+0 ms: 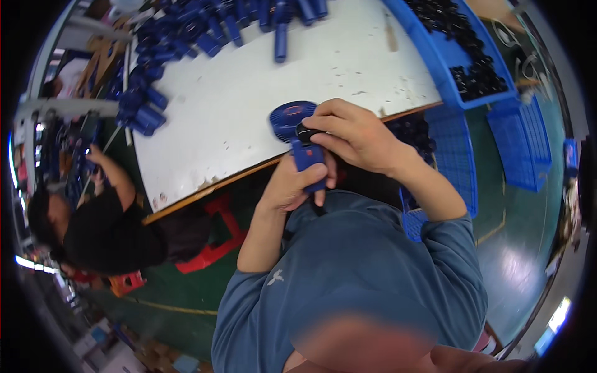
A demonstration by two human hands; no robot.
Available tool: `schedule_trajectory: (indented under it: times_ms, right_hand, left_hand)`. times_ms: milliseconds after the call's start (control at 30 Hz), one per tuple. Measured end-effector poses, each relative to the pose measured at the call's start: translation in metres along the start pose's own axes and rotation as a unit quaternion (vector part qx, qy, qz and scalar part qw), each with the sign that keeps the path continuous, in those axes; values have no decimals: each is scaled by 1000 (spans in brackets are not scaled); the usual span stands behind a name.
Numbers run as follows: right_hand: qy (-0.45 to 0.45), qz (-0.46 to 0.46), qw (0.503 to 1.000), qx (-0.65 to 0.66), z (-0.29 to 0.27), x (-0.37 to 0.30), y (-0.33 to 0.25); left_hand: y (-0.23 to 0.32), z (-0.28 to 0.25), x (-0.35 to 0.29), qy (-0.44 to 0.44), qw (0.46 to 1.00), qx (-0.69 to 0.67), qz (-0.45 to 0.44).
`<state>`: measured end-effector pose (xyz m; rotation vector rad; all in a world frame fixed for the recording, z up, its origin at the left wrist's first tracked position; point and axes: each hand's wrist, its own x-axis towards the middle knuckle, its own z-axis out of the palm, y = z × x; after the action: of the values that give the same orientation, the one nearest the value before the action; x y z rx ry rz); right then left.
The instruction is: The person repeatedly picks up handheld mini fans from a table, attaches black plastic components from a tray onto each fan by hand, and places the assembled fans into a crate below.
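A dark blue handheld fan (292, 116) is upright just past the table's near edge, its round grille head away from me. My left hand (289, 183) is closed round its handle, the thumb lying along the front. Between the thumb and fingers of my right hand (357, 137) is a small black rounded part (305, 133), pressed against the fan's neck just below the head. My right fingertips cover some of that part, so its exact shape and how it sits on the neck cannot be made out.
Many blue fan pieces (199, 31) are heaped along the table's (217, 118) far and left sides. A thin tool (390, 34) lies at the back right. Beside it stands a blue tray (435, 46) of black parts. Blue crates (519, 146) are at right; a co-worker (102, 230) sits at left.
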<state>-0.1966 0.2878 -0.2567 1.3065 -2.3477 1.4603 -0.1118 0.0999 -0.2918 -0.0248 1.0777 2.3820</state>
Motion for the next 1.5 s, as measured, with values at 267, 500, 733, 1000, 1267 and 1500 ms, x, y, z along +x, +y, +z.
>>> schedule_trajectory:
  times_ms: [267,500,733,1000,1267,1500]
  right_hand:
    - [-28,-17,995,-99,19,4,-12]
    - [41,55,989,-134,44,-16,-28]
    - [196,321,899,224,20,-158,19]
    - [192,567,783,-167,40,-389,207]
    - [95,651,739,-141,56,-484,312]
    - [91,404,894,168,18,-153,51]
  left_hand:
    - [-7,3,10,62,993,-93,49]
    - [-19,9,21,150,973,132,118]
    - [86,-26,34,266,606,680,316]
    - [219,-239,-45,638,400,646,128]
    - [223,-264,-21,667,293,682,66]
    - [194,-243,-44,604,388,650,249]
